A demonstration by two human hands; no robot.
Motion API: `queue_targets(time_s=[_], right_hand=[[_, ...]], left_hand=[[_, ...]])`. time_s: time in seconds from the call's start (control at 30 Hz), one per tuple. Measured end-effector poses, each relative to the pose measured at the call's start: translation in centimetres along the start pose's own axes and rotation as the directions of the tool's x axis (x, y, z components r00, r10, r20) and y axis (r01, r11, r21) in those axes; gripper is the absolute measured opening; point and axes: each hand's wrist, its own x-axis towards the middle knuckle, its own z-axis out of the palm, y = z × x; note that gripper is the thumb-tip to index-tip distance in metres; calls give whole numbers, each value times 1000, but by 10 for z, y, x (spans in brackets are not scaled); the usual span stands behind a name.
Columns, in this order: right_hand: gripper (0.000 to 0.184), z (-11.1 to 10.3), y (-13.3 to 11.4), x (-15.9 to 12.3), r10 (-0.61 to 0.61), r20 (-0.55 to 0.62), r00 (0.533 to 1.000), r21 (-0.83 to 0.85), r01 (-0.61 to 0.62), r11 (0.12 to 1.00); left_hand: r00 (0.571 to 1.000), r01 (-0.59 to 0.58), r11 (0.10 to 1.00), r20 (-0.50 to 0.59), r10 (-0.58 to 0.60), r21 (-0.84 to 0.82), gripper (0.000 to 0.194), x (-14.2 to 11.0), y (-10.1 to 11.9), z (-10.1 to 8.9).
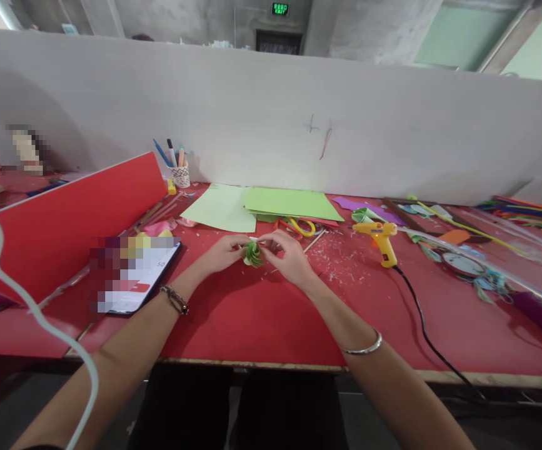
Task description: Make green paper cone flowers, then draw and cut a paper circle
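Note:
Between my two hands is a small green curled paper piece (253, 254), with layered, rolled edges facing me. My left hand (227, 252) pinches it from the left with the fingers closed. From the right, my right hand (288, 255) grips it with thumb and fingertips. Behind the hands lie scissors with yellow and orange handles (302, 226), partly under a stack of bright green paper sheets (292, 204). A pale green sheet (224, 207) spreads beside the stack. To the right, a yellow glue gun (377, 240) lies on the red table (252, 331).
A tablet-like screen (132, 284) lies left of my left hand, near a red board (64, 225) standing at a slant. A white cable (40, 309) crosses the left foreground. A pen cup (180, 174) stands by the white partition (252, 119). A black cord (418, 309) runs off the front edge.

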Motion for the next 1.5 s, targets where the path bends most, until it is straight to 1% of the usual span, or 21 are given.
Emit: queue_targets(time_s=[0.17, 0.3, 0.43, 0.53, 0.6, 0.67, 0.77, 0.9, 0.97, 1.07, 1.13, 1.2, 1.27, 1.37, 1.5], right_hand=[[25, 3, 1, -2, 24, -8, 1000, 31, -24, 999], [24, 5, 0, -3, 43, -15, 999, 62, -42, 997], [23, 6, -3, -3, 47, 6, 999, 87, -47, 995], [23, 6, -2, -3, 47, 11, 999, 88, -48, 995], [20, 6, -1, -3, 57, -11, 998, 92, -56, 994], [15, 6, -1, -3, 61, -40, 997, 89, -57, 994], [7, 7, -2, -2, 28, -50, 998, 39, -26, 999], [5, 6, -3, -2, -25, -37, 999, -22, 24, 999], [7, 5, -3, -2, -43, -28, 999, -55, 41, 998], [13, 3, 0, -2, -90, 25, 996, -139, 93, 986], [15, 2, 2, -2, -112, 53, 992, -187, 120, 975], [16, 2, 4, -2, -116, 64, 991, -204, 127, 971], [13, 2, 4, -2, -106, 79, 991, -182, 119, 976], [8, 3, 1, -2, -68, 97, 993, -113, 79, 990], [10, 2, -4, -2, 7, 97, 995, 8, -7, 1000]], left_hand=[[995, 40, 997, -91, -34, 66, 27, -1, 2, 0], [991, 11, 997, -134, -1, 75, 27, -1, 3, 1], [988, -38, 998, -145, 44, 43, 34, -2, 2, 2], [986, -41, 991, -153, 61, 131, 32, -2, 3, 1], [986, -44, 981, -149, 73, 189, 31, -2, 6, 0], [986, -50, 976, -144, 81, 211, 31, -3, 8, 0], [983, -55, 972, -157, 93, 230, 27, -3, 10, 1], [976, -48, 968, -194, 98, 247, 18, -3, 9, 1], [966, -7, 966, -247, 73, 258, 16, -3, 8, 0], [940, 70, 967, -341, 19, 246, 14, -2, 4, -1], [931, 78, 973, -366, 7, 217, 15, -1, 2, -1], [934, 52, 981, -356, 18, 187, 16, -1, 0, 0], [945, 16, 987, -326, 38, 161, 16, -1, 0, 0], [965, -13, 993, -259, 42, 115, 13, -1, 1, 0], [987, -46, 998, -153, 52, 43, 15, -1, 2, 0]])
